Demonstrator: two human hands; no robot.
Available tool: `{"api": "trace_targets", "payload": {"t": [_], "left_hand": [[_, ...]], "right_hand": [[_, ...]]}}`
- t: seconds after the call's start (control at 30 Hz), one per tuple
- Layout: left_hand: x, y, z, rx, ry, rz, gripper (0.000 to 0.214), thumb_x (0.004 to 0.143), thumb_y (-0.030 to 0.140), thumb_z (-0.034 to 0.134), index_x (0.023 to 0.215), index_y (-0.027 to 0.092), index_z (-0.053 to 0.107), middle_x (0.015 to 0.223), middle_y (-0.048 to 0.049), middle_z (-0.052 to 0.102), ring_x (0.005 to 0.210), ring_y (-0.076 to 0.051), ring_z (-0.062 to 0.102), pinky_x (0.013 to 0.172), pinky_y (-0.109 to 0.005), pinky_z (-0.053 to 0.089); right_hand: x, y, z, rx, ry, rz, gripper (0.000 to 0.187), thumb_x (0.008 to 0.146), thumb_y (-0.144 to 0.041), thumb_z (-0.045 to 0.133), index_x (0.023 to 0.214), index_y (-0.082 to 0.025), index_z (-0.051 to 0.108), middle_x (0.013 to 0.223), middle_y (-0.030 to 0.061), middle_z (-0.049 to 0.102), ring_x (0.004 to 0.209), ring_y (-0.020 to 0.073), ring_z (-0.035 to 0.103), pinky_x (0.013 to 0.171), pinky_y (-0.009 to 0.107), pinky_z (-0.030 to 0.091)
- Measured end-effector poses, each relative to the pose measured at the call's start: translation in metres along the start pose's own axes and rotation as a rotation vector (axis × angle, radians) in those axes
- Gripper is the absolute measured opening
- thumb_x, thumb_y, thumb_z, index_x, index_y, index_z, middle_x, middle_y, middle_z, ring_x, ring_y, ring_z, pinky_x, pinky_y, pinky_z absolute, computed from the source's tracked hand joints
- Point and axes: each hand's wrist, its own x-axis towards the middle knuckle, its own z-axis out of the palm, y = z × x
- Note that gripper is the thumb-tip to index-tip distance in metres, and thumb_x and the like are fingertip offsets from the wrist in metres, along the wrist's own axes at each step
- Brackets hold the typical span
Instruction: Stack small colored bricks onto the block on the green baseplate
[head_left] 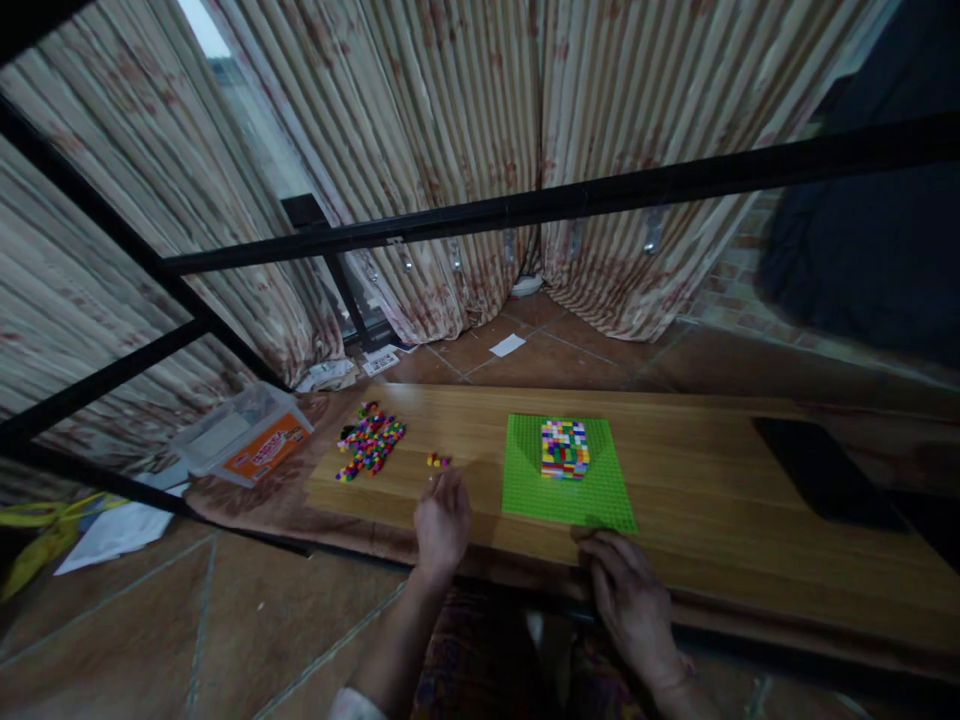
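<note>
A green baseplate (559, 500) lies on the wooden board (697, 480), with a multicoloured block of small bricks (564, 447) built on its far half. My right hand (634, 600) rests at the board's near edge, fingers curled, touching the baseplate's near corner. My left hand (442, 525) sits on the board left of the baseplate, fingers bent downward, just short of a few loose bricks (438, 461). I cannot make out anything in either hand. A pile of several coloured bricks (369, 441) lies further left.
A clear plastic box with an orange label (247, 432) stands at the board's left end. A dark flat object (825, 470) lies at the right. Black metal bars (525, 208) cross overhead. Curtains hang behind; papers lie on the tiled floor.
</note>
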Motion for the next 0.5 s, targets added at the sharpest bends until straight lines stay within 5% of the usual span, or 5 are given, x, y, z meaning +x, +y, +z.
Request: {"api": "trace_targets", "payload": {"t": [0.23,0.5], "left_hand": [[-0.010,-0.043,-0.028,0.155,-0.046,-0.314,0.018,0.089,0.019,0.052,0.101,0.019,0.065,0.096,-0.0062,0.070,0.086,-0.019,0.066,0.075,-0.027,0.047],[0.009,-0.036,-0.013,0.185,-0.110,-0.268,0.020,0.088,0.021,0.054,0.103,0.020,0.066,0.101,-0.0060,0.067,0.097,-0.020,0.063,0.081,-0.028,0.046]], "right_hand": [[-0.004,0.009,0.003,-0.071,0.024,-0.069,0.022,0.093,-0.026,0.045,0.099,-0.022,0.066,0.103,0.0071,0.066,0.095,0.0211,0.063,0.083,0.037,0.052],[-0.002,0.007,0.000,-0.086,0.019,-0.071,0.024,0.094,-0.029,0.044,0.099,-0.022,0.066,0.102,0.0069,0.066,0.094,0.0207,0.063,0.083,0.036,0.051]]}}
